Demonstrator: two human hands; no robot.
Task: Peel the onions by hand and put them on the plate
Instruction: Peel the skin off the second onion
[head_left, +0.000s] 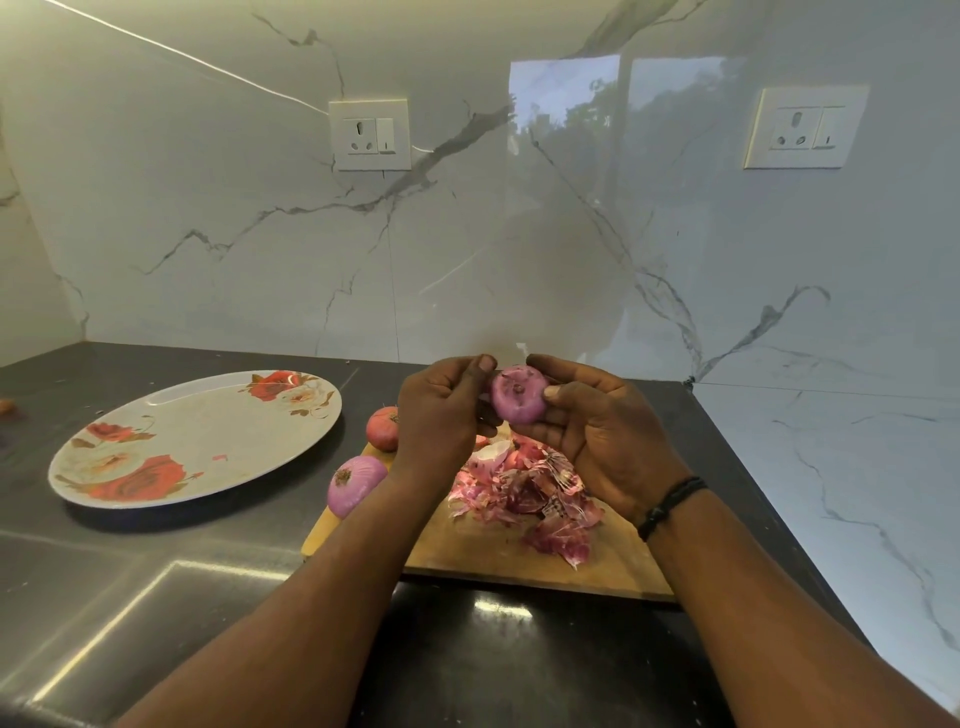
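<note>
I hold a peeled purple onion (518, 394) above the wooden cutting board (498, 556). My right hand (597, 431) cups it from the right with thumb and fingers curled round it. My left hand (441, 415) meets it from the left, fingertips curled at its top edge. A second peeled purple onion (356, 484) lies at the board's left edge. An unpeeled reddish onion (383, 427) sits behind it. The oval floral plate (208, 410) lies to the left on the counter, with no onions on it.
A heap of pink onion skins (530, 499) covers the middle of the board. The dark counter (156, 582) ends at a marble wall behind and at the right. Two wall sockets (370, 134) sit above. A small scrap lies at the far left edge.
</note>
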